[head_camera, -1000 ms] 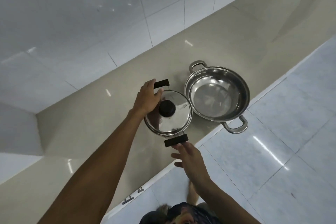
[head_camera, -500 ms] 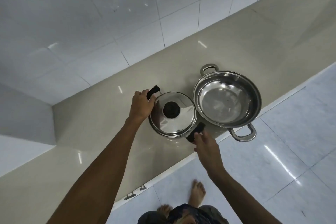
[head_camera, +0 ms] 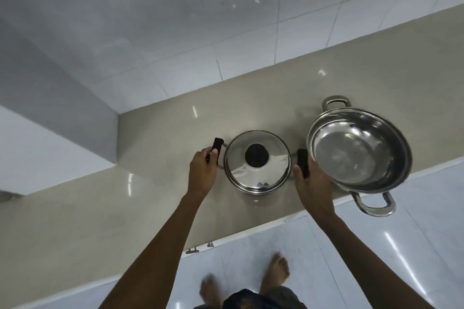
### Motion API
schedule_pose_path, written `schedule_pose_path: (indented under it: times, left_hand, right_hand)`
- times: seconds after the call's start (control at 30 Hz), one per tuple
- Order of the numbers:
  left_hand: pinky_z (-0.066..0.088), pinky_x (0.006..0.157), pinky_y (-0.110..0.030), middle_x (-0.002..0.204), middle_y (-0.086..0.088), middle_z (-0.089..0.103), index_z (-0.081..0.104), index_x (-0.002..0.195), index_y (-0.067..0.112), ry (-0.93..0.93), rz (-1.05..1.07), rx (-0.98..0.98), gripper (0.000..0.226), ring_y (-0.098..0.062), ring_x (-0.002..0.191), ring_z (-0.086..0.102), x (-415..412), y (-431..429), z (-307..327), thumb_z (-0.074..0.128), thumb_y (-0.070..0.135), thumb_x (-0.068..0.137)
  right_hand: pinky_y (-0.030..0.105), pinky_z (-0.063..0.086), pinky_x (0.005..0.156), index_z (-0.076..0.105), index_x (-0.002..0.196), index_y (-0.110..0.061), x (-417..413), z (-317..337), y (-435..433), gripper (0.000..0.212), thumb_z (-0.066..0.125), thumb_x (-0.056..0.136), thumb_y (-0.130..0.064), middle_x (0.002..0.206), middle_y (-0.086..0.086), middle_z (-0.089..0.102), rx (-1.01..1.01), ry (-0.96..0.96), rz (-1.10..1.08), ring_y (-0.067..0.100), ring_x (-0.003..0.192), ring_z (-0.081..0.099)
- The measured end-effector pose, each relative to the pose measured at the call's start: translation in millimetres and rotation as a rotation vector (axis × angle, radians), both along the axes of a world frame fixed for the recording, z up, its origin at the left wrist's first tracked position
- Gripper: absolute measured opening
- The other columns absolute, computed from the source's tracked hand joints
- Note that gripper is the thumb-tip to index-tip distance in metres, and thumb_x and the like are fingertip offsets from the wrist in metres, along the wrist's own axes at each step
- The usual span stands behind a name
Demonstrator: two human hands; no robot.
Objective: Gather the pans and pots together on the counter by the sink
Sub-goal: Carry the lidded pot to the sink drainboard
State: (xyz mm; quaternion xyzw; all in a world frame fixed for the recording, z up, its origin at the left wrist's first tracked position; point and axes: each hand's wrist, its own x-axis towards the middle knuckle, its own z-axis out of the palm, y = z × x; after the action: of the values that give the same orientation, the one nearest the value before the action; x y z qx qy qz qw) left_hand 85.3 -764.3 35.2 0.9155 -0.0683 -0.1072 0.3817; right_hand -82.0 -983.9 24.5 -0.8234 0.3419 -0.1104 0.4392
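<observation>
While both hands clamp its black side handles, left hand (head_camera: pixel 203 173) and right hand (head_camera: pixel 312 183), the lidded pot (head_camera: pixel 257 162) sits on the counter (head_camera: pixel 150 183). Just right, near the right hand, an open pan (head_camera: pixel 359 150) overhangs the edge.

This is a home kitchen. A long beige stone tabletop (head_camera: pixel 105 208) runs along a wall of large pale glossy tiles (head_camera: pixel 175 20), with matching polished floor tiles (head_camera: pixel 376 258) below. Steel cookware sits on it: a lidded pot (head_camera: pixel 256 162) and a wide two-handled pan (head_camera: pixel 359 150). Bare feet (head_camera: pixel 276 271) stand on the floor.
</observation>
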Motion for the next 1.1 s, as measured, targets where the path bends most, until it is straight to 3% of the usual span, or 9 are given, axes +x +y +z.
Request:
schedule_pose_path:
  times: [0.2, 0.4, 0.6, 0.7, 0.83, 0.93, 1.1]
  left_hand:
    - [0.039, 0.083, -0.024, 0.110, -0.006, 0.066, 0.064, 0.126, 0.013, -0.026, 0.148, -0.133, 0.034, -0.017, 0.099, 0.059, -24, 66, 0, 0.050, 0.034, 0.103]
    - [0.046, 0.081, -0.026, 0.109, -0.004, 0.070, 0.064, 0.126, 0.015, -0.073, 0.322, -0.282, 0.035, -0.019, 0.100, 0.064, -45, 177, 12, 0.049, 0.037, 0.103]
    - [0.048, 0.085, -0.024, 0.107, 0.001, 0.070, 0.065, 0.124, 0.020, -0.127, 0.517, -0.363, 0.033, -0.015, 0.100, 0.065, -79, 334, 28, 0.051, 0.040, 0.102]
    - [0.048, 0.083, -0.023, 0.104, 0.002, 0.070, 0.066, 0.119, 0.023, -0.173, 0.634, -0.359, 0.029, -0.013, 0.098, 0.066, -103, 422, 33, 0.051, 0.040, 0.102]
    - [0.047, 0.081, -0.021, 0.104, 0.006, 0.069, 0.065, 0.120, 0.026, -0.228, 0.802, -0.292, 0.030, -0.009, 0.099, 0.063, -145, 541, 49, 0.049, 0.042, 0.102]
    - [0.042, 0.078, -0.014, 0.104, 0.008, 0.069, 0.066, 0.119, 0.024, -0.269, 0.948, -0.226, 0.028, -0.006, 0.098, 0.062, -173, 627, 62, 0.048, 0.039, 0.103]
    - [0.042, 0.073, -0.016, 0.098, 0.005, 0.070, 0.068, 0.118, 0.021, -0.297, 1.202, -0.162, 0.028, -0.011, 0.091, 0.062, -217, 743, 72, 0.045, 0.031, 0.104]
  right_hand:
    - [0.018, 0.037, 0.062, 0.058, 0.119, -0.015, 12, 3, 48, 0.023, 0.057, 0.101, -0.029, 0.082, -0.012, 0.057, -0.024, -0.056, 0.097, 0.008, 0.077, 0.059]
    - [0.005, 0.042, 0.066, 0.061, 0.124, -0.021, 40, 22, 139, 0.027, 0.054, 0.102, -0.035, 0.093, -0.004, 0.067, -0.004, -0.125, 0.211, -0.003, 0.081, 0.059]
    - [0.003, 0.041, 0.066, 0.064, 0.122, -0.029, 72, 35, 285, 0.023, 0.055, 0.101, -0.033, 0.089, -0.009, 0.070, 0.046, -0.187, 0.357, -0.008, 0.081, 0.061]
    - [0.004, 0.040, 0.065, 0.067, 0.115, -0.031, 84, 38, 371, 0.020, 0.054, 0.100, -0.036, 0.087, -0.011, 0.070, 0.076, -0.187, 0.467, -0.003, 0.083, 0.062]
    - [0.016, 0.040, 0.068, 0.067, 0.112, -0.032, 96, 47, 497, 0.021, 0.048, 0.102, -0.032, 0.088, -0.015, 0.073, 0.124, -0.186, 0.642, -0.001, 0.082, 0.065]
    - [0.018, 0.042, 0.069, 0.067, 0.113, -0.032, 102, 57, 596, 0.025, 0.044, 0.104, -0.028, 0.087, -0.016, 0.075, 0.172, -0.188, 0.774, -0.007, 0.082, 0.064]
    - [0.019, 0.042, 0.069, 0.067, 0.115, -0.029, 115, 67, 747, 0.027, 0.043, 0.103, -0.024, 0.087, -0.016, 0.074, 0.186, -0.151, 1.011, -0.008, 0.083, 0.063]
